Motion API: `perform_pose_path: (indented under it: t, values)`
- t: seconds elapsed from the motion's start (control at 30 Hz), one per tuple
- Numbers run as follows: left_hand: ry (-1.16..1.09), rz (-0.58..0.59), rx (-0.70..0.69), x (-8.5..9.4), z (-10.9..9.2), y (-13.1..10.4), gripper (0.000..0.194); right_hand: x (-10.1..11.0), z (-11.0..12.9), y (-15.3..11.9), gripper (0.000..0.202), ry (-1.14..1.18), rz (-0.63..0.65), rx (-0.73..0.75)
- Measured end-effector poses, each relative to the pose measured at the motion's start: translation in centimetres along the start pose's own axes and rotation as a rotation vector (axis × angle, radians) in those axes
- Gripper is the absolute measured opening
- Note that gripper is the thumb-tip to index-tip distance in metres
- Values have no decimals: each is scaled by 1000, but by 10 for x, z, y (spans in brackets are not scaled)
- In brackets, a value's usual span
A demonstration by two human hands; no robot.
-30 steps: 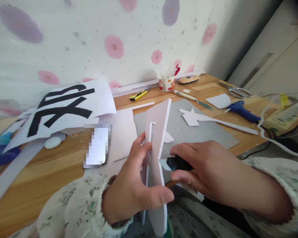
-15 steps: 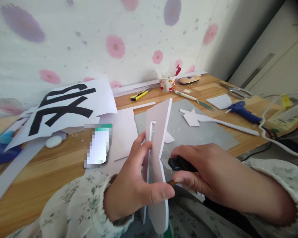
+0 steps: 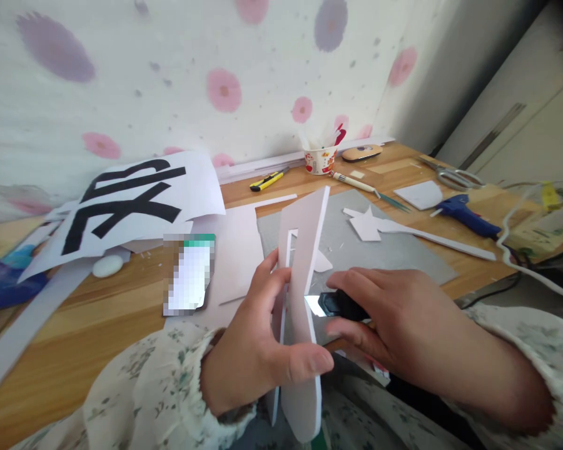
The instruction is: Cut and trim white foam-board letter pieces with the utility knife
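Observation:
A white foam board piece [image 3: 301, 275] with a cut-out slot stands on edge in the middle of the view. My left hand [image 3: 267, 337] holds it from the left, thumb across its lower part and fingertips at the slot. My right hand [image 3: 385, 319] grips a black-handled cutter [image 3: 344, 306]. The cutter's shiny blade meets the board's right edge, at the inward bend. Behind them lies a grey cutting mat [image 3: 366, 250] with a star-shaped white offcut [image 3: 366, 225] on it.
A phone [image 3: 192, 275] and a printed sheet [image 3: 136, 206] lie to the left. Farther back are a yellow cutter [image 3: 268, 180] and a paper cup [image 3: 319, 160]. At the right are scissors [image 3: 457, 177], a blue glue gun [image 3: 466, 214] and a white cable [image 3: 509, 237].
The cutter's blade now shows bright against the board's right edge, where it was hard to see before. The whole view has shifted slightly. My left hand keeps its hold.

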State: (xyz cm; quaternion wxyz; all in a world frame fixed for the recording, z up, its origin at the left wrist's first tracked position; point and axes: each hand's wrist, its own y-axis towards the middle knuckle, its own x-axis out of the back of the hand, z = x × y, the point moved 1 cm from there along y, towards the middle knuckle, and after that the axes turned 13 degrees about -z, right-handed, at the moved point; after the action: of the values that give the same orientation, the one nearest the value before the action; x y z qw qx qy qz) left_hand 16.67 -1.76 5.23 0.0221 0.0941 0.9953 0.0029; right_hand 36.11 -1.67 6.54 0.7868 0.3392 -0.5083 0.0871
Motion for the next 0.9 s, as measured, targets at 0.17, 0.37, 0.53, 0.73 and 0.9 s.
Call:
perform_pose_path:
  t: [0.17,0.37,0.53,0.73,0.9]
  values:
    - [-80,68,56,2,4,3,73,-2,-2,1,43,-128,-153,74]
    - [-91,31,109,4,9,6,67,0,-9,2,34,99,-230,-75]
    - [-130,-38,139,1,13,5,65,-15,-10,-4,29,402,-225,-199]
    - [-161,-173,128,-3,27,6,60,-38,-8,-16,50,471,-204,-227]
    - [-95,-257,143,-2,39,9,61,-44,-12,-23,53,404,-226,-236]
